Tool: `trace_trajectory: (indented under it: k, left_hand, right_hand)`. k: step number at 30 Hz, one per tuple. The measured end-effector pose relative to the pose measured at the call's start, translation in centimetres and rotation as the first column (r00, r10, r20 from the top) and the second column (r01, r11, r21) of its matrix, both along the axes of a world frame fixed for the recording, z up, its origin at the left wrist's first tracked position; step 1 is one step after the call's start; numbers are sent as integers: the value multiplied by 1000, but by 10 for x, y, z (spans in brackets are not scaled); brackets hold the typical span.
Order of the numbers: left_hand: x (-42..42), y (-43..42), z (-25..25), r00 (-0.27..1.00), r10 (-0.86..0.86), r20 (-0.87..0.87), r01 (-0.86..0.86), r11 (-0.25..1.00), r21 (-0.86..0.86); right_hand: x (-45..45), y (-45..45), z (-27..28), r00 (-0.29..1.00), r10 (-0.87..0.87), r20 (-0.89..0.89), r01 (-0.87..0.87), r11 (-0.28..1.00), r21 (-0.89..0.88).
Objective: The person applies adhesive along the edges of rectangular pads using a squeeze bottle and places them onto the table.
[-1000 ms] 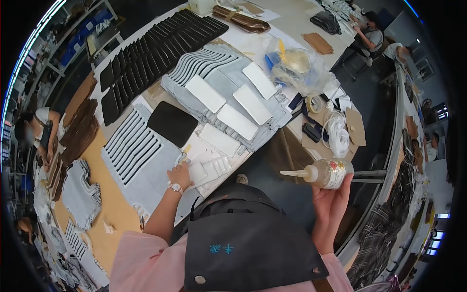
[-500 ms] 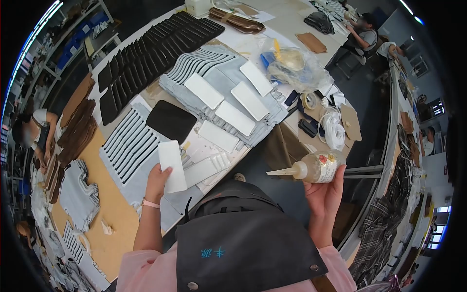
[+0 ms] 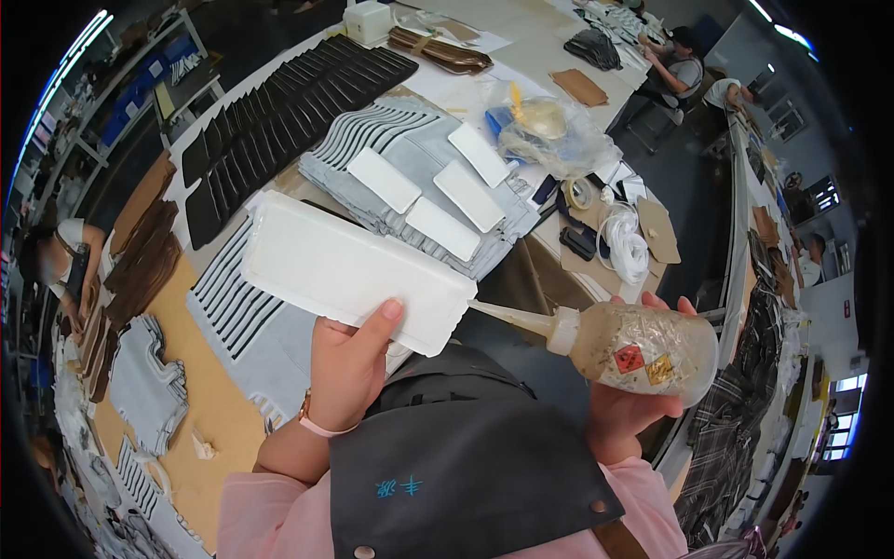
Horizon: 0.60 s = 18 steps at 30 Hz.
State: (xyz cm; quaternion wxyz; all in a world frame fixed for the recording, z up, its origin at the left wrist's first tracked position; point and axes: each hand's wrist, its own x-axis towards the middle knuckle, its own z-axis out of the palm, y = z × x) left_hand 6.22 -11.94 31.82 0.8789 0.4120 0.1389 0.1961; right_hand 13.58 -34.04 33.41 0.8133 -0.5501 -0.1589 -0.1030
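My left hand (image 3: 352,373) pinches a white rectangular panel (image 3: 345,270) by its lower edge, thumb on top, and holds it up in front of me. In my right hand (image 3: 626,415) lies a clear glue bottle (image 3: 647,352) with red and yellow labels, tipped on its side. Its long tapered nozzle (image 3: 507,317) points left and meets the panel's right end. Behind the raised panel, a stack of pale grey pieces (image 3: 372,126) carries several more white panels (image 3: 470,196). The panel hides most of a black piece on the table.
Rows of black pieces (image 3: 279,121) lie at the back left, striped grey pieces (image 3: 233,307) nearer. To the right are a plastic bag (image 3: 559,140), a tape roll (image 3: 579,194) and white cord (image 3: 624,242). Other people work at the left and far right.
My left hand has raised the white panel toward me and to the right. The glue bottle has come closer, and its nozzle tip now meets the panel's end.
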Motion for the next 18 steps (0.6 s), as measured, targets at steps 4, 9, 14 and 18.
trace_trajectory:
  k: [4,9,14,18]
  left_hand:
    - [-6,-2,5,1000,19,5,-20,999,29]
    - [-10,-1,5,999,-35,-2,35,999,39]
    - [-9,-4,9,1000,-18,-5,18,1000,15]
    - [-7,-4,4,999,-3,33,2,999,42]
  right_hand:
    - [-9,5,5,997,-79,3,79,995,-53]
    - [-11,9,5,997,-81,-11,80,995,-67]
    - [-12,11,4,997,-73,-18,72,996,-49]
    - [-12,10,1,999,-6,-53,5,999,-33]
